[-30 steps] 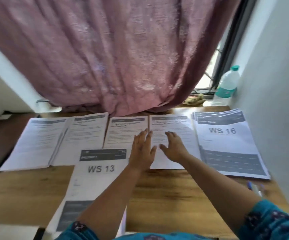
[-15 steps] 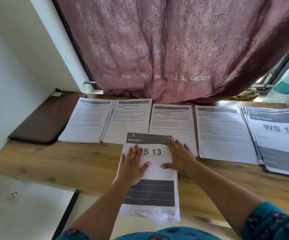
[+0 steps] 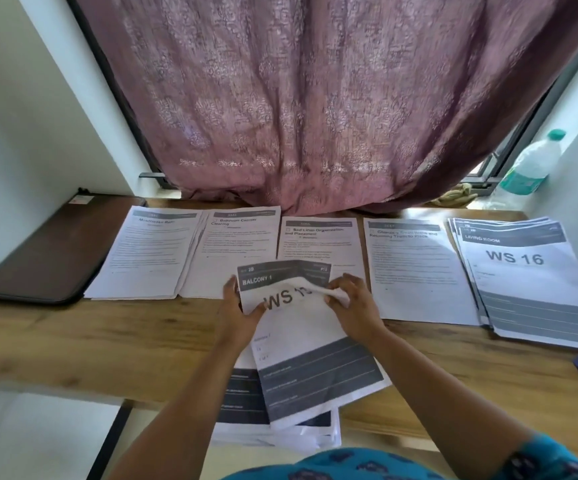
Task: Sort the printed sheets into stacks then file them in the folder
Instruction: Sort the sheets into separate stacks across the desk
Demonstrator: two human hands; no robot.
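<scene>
Head view: both hands lift the top "WS 13" sheet point(image 3: 312, 344) off its stack at the desk's near edge.

Head view: the sheet is white with a dark header band reading "BALCONY 1" and a dark lower block; its top buckles upward, long axis running from the near edge toward the curtain point(image 3: 315, 98), tilted slightly. The left hand point(image 3: 237, 311) grips its left edge, the right hand point(image 3: 353, 306) pinches the crumpled upper right. The stack beneath point(image 3: 246, 403) overhangs the near edge. Along the far edge lie four text stacks point(image 3: 149, 258) and a "WS 16" stack point(image 3: 530, 282) toward the right corner. A dark folder point(image 3: 48, 251) sits at the far left corner; bare wood point(image 3: 107, 334) lies left of the hands.
</scene>
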